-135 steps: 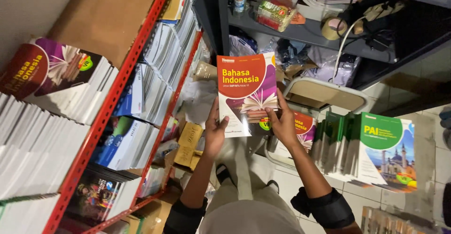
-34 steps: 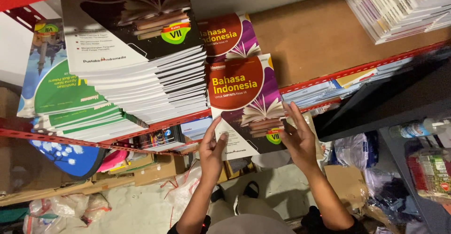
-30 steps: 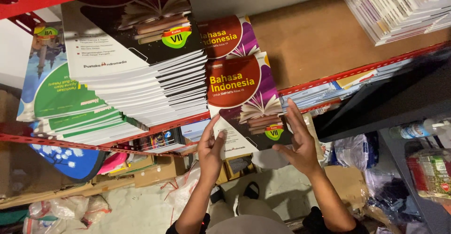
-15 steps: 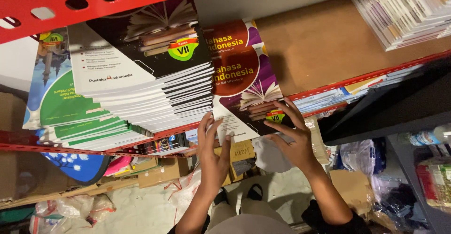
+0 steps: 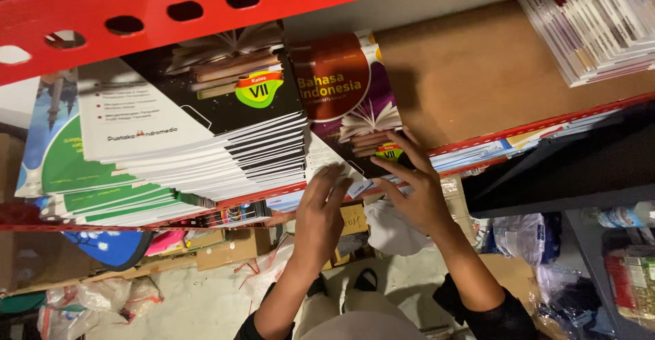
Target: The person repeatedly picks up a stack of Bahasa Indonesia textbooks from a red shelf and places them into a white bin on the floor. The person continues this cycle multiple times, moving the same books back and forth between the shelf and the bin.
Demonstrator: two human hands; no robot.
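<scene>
Overhead, both arms reach up — left hand (image 5: 319,211) and right hand (image 5: 413,188) press open-fingered against the purple textbook (image 5: 355,101), neither gripping.

Lighting: bright, even overhead on book covers; floor (image 5: 205,299) below dim. Soft shadow beside book stack. Slight motion blur; wide-angle edge bending.

head cam: looked steeply down from above both hands | faced the red shelf rack (image 5: 205,2) just ahead of them | close range | single view only
</scene>
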